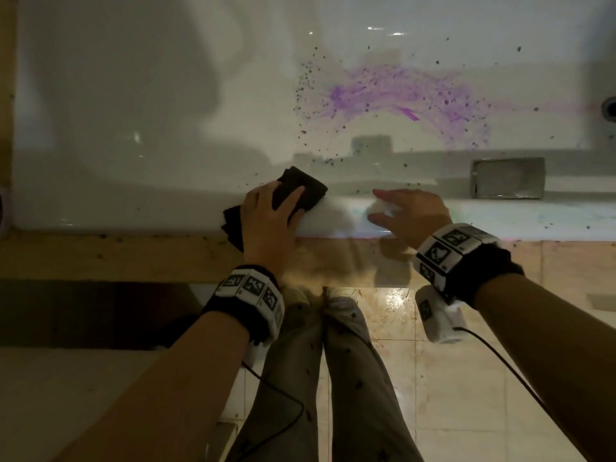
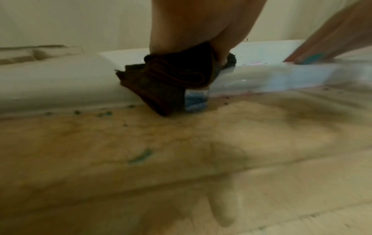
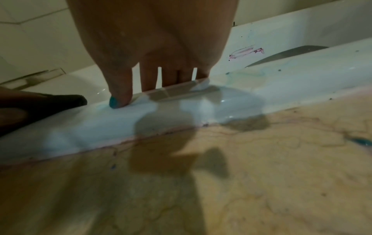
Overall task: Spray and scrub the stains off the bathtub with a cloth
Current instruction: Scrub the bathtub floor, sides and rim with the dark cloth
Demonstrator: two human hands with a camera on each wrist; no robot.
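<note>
The white bathtub [image 1: 133,95] carries a smeared purple stain [image 1: 400,91] on its inner wall, with dark specks scattered around it. My left hand [image 1: 270,211] holds a dark folded cloth [image 1: 300,188] down on the tub's near rim [image 1: 500,218], fingers curled over it. In the left wrist view the cloth [image 2: 167,82] is bunched under the palm and drapes over the rim's outer edge. My right hand [image 1: 410,211] rests on the rim to the right, fingers spread and holding nothing. Its fingertips [image 3: 118,98] touch a wet bluish film. No spray bottle is in view.
A metal grip recess [image 1: 506,177] sits in the tub wall on the right, and the drain [image 1: 610,108] is at the far right. A small pink mark [image 3: 247,51] shows past the rim. The beige stone surround [image 1: 133,255] is speckled. My legs [image 1: 333,378] stand on floor tiles [image 1: 433,361].
</note>
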